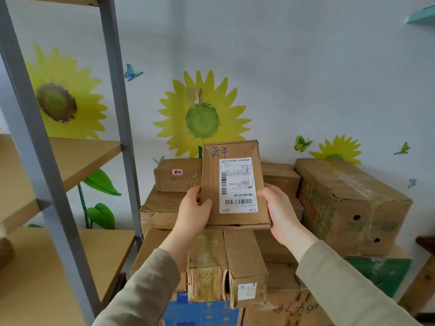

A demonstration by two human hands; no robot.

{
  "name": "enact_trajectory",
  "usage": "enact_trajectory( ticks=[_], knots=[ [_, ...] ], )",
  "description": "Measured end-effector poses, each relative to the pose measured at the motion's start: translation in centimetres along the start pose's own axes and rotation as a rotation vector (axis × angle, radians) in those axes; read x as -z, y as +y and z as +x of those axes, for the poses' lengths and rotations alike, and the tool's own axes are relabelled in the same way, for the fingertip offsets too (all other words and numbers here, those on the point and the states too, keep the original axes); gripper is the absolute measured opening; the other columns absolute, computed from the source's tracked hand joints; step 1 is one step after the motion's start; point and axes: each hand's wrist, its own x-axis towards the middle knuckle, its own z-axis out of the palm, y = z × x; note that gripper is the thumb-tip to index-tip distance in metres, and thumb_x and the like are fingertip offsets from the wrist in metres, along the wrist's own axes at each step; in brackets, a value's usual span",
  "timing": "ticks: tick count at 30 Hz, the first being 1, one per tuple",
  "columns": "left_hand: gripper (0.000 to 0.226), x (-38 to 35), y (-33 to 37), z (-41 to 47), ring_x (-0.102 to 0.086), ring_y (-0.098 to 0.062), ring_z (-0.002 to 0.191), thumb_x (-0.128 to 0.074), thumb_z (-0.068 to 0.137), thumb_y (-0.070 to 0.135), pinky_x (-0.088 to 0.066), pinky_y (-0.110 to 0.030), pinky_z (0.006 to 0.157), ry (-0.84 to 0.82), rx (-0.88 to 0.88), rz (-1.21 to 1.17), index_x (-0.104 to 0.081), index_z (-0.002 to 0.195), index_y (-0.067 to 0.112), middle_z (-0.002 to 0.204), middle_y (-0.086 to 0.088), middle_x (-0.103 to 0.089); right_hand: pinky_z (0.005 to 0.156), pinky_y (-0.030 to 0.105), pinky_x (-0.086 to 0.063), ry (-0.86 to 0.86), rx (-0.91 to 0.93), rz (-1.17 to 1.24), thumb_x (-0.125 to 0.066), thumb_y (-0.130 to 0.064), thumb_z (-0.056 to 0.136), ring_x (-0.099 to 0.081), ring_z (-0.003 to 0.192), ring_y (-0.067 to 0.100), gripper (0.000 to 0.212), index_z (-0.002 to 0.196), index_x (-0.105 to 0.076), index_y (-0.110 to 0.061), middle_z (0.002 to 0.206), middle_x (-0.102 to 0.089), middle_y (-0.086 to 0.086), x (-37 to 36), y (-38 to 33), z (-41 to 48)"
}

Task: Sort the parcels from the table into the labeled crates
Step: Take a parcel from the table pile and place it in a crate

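1. Parcel (231,184) is held up mid-frame, label facing the camera, above the box pile (247,267).
2. Left grip (193,209) and right grip (280,209) both clasp its lower sides.
3. Looks like the label-reading step. Next it needs carrying to the matching crate, and none is in view.
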Motion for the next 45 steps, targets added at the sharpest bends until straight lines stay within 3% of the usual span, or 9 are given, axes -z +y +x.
enact_trajectory(
  ticks=[3,6,14,21,25,27,31,34,45],
  knots=[
    [0.040,0.1,-0.2,-0.1,-0.053,-0.015,0.106,-0.046,0.095,0.006,-0.043,-0.025,0.085,0.003,-0.004,-0.040,-0.044,0.135,0.008,0.123,-0.005,-0.057,0.100,0.039,-0.040,0.037,0.048,0.022,-0.050,-0.016,0.092,-0.055,0.110,0.013,0.040,0.132,-0.050,-0.019,0.117,-0.062,-0.005,-0.3,0.1,-0.4],
    [0.041,0.0,-0.3,-0.2,-0.055,-0.019,0.113,-0.047,0.094,0.006,-0.047,-0.032,0.094,-0.008,0.007,-0.080,-0.044,0.136,0.009,0.124,-0.006,-0.058,0.073,0.018,-0.034,0.057,0.083,0.060,-0.049,-0.013,0.094,-0.050,0.087,-0.006,0.037,0.130,-0.052,-0.022,0.101,-0.060,-0.017,-0.4,0.4,-0.7],
    [0.044,-1.0,-1.1,-0.4,-0.057,-0.024,0.111,-0.048,0.093,0.003,-0.048,-0.038,0.096,-0.061,0.123,-0.247,-0.044,0.136,0.009,0.123,-0.009,-0.058,0.060,0.010,-0.032,0.146,0.051,0.056,-0.048,-0.012,0.096,-0.049,0.075,-0.009,0.029,0.122,-0.054,-0.022,0.086,-0.055,-0.023,-0.2,1.2,-1.3],
    [0.041,-3.3,-1.4,-2.6,-0.060,-0.022,0.105,-0.050,0.093,0.005,-0.050,-0.029,0.082,-0.193,0.137,-0.330,-0.045,0.134,0.011,0.120,-0.007,-0.060,0.064,0.017,-0.034,0.218,0.000,0.066,-0.051,-0.019,0.096,-0.047,0.079,-0.007,0.027,0.122,-0.054,-0.025,0.087,-0.054,-0.024,3.2,2.3,-3.9],
    [0.039,-5.4,-1.2,-5.6,-0.061,-0.022,0.105,-0.050,0.093,0.003,-0.051,-0.026,0.077,-0.279,0.157,-0.374,-0.047,0.132,0.011,0.119,-0.008,-0.061,0.096,0.041,-0.045,0.288,-0.031,0.052,-0.053,-0.023,0.095,-0.059,0.101,0.013,0.014,0.093,-0.061,-0.034,0.097,-0.067,-0.010,6.3,3.5,-6.9],
    [0.041,-7.0,-1.2,-7.3,-0.060,-0.024,0.106,-0.050,0.093,0.004,-0.052,-0.033,0.083,-0.314,0.157,-0.355,-0.046,0.134,0.011,0.120,-0.010,-0.060,0.102,0.047,-0.041,0.343,-0.044,0.055,-0.054,-0.025,0.094,-0.058,0.110,0.018,0.012,0.097,-0.060,-0.035,0.106,-0.067,-0.007,8.2,4.4,-8.5],
    [0.039,-11.6,-0.6,-11.6,-0.058,-0.025,0.109,-0.051,0.093,0.005,-0.049,-0.044,0.095,-0.372,0.140,-0.283,-0.046,0.130,0.011,0.120,-0.011,-0.060,0.098,0.037,-0.043,0.460,-0.042,-0.001,-0.052,-0.027,0.095,-0.054,0.107,0.010,0.025,0.120,-0.054,-0.026,0.104,-0.062,-0.013,12.8,6.2,-12.0],
    [0.040,-15.5,0.7,-14.9,-0.058,-0.023,0.109,-0.051,0.092,0.005,-0.049,-0.042,0.096,-0.434,0.146,-0.281,-0.046,0.132,0.011,0.120,-0.010,-0.059,0.088,0.030,-0.043,0.529,-0.055,0.011,-0.051,-0.026,0.095,-0.054,0.096,0.002,0.017,0.113,-0.054,-0.028,0.096,-0.061,-0.016,17.3,7.0,-14.8],
    [0.043,-30.9,6.0,-29.1,-0.057,-0.020,0.110,-0.051,0.095,0.009,-0.050,-0.039,0.095,-0.764,0.154,-0.222,-0.041,0.136,0.013,0.124,-0.004,-0.057,0.097,0.044,-0.047,0.817,-0.169,0.069,-0.056,-0.019,0.092,-0.061,0.104,0.021,0.026,0.118,-0.056,-0.021,0.106,-0.066,0.001,36.2,10.2,-26.9]
  ],
)
